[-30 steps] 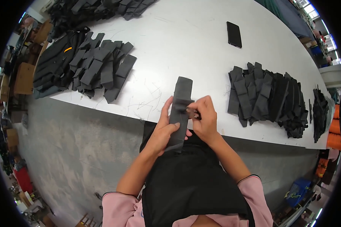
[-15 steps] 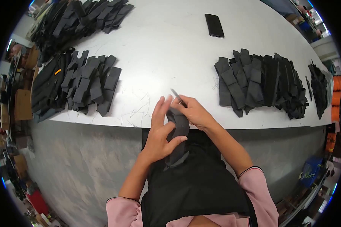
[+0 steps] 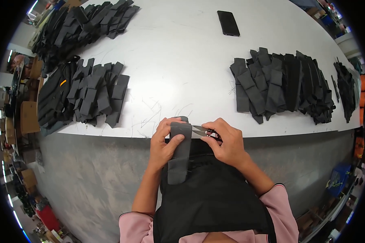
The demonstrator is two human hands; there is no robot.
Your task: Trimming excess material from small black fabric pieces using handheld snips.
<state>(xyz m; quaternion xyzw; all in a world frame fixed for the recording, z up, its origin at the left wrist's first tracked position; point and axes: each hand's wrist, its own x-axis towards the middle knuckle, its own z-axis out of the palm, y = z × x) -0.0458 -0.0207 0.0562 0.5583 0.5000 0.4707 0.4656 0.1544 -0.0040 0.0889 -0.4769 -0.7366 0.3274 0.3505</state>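
Observation:
My left hand (image 3: 165,141) grips a dark grey fabric strip (image 3: 181,139) at the table's front edge, thumb on top and fingers behind. The strip is folded over at its upper end and hangs down over my black apron. In my right hand (image 3: 228,141) is a pair of small thread snips (image 3: 209,132) with black grips, held between thumb and fingers. Their blades point left and reach the strip's right edge near the fold. Whether they touch the cloth or a thread, I cannot tell.
Dark strips lie in a left pile (image 3: 97,91), a far-left pile (image 3: 81,24) and a right pile (image 3: 267,83). More dark pieces (image 3: 345,89) lie at the right edge. A black phone (image 3: 228,23) rests far back on the white table (image 3: 170,52). Loose threads are scattered near its front.
My right hand has moved right and down, and the snips now point left at the strip. My left hand has closed on the strip, which is turned flat with its upper end folded.

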